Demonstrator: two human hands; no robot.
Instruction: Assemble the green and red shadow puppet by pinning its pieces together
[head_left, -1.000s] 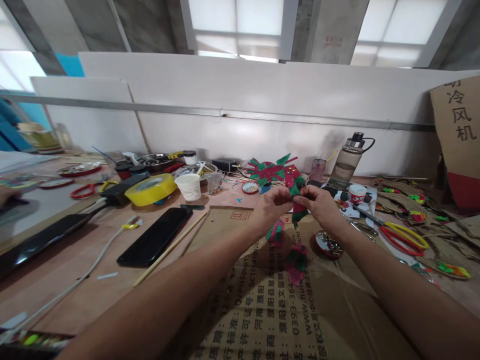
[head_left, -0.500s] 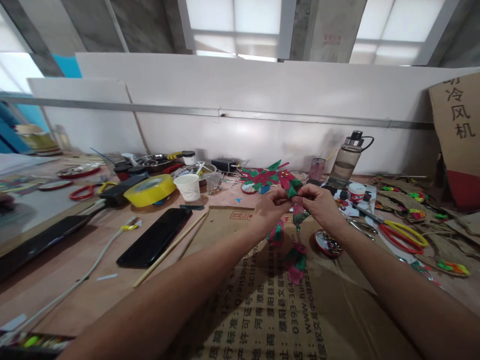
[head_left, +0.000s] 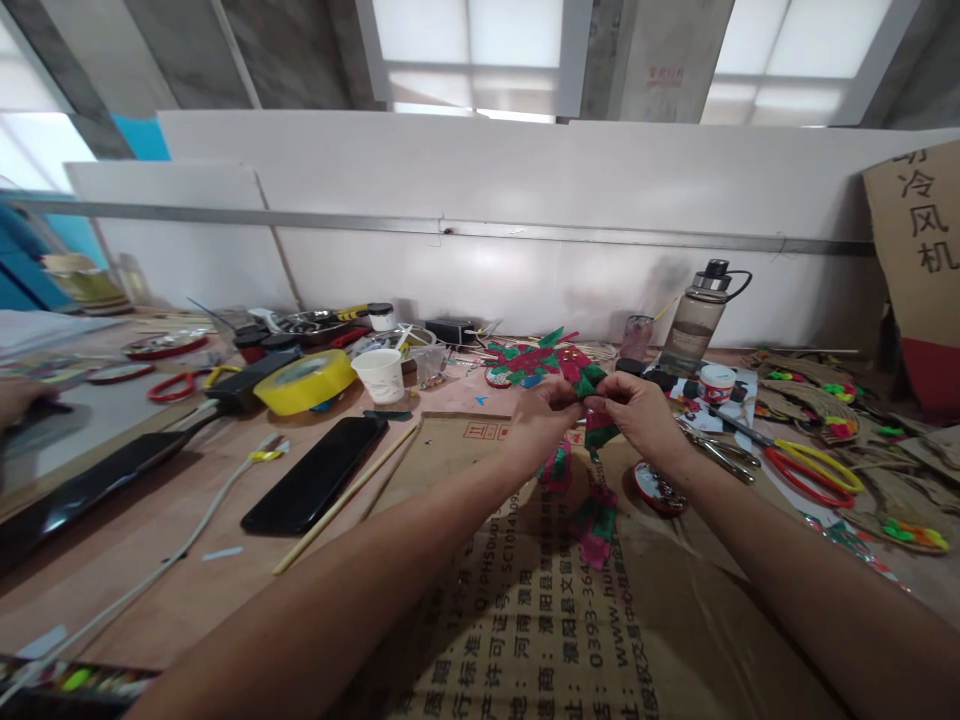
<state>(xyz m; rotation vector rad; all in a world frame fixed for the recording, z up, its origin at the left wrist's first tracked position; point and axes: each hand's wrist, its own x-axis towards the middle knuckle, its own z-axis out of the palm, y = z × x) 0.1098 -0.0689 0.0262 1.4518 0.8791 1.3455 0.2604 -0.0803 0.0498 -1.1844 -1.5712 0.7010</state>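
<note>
Far left: another person's hand (head_left: 13, 398) shows at the frame's edge, well left of the yellow tape roll (head_left: 304, 381).
Tape roll: it lies flat on the wooden table (head_left: 135, 530), a white paper cup (head_left: 381, 374) just to its right.
Phone: a black phone (head_left: 315, 486) lies face up in front of the tape roll, with a thin wooden stick (head_left: 346, 497) along its right side.
Cardboard: a flattened printed carton (head_left: 525, 610) covers the table to the right of the phone, under both forearms.
Left hand: the left hand (head_left: 541, 419), far to the right of the tape roll, pinches the top of a red-and-green paper figure (head_left: 592, 440) between thumb and fingers.
Figure: it is held above the cardboard, and its lower parts dangle down to the carton.
Right hand: the right hand (head_left: 637, 412) meets the left, fingertips closed on the same figure.
Far right: a clear water bottle (head_left: 694, 320) stands by the wall and red-and-yellow scissors (head_left: 806, 465) lie beyond the right wrist.
</note>
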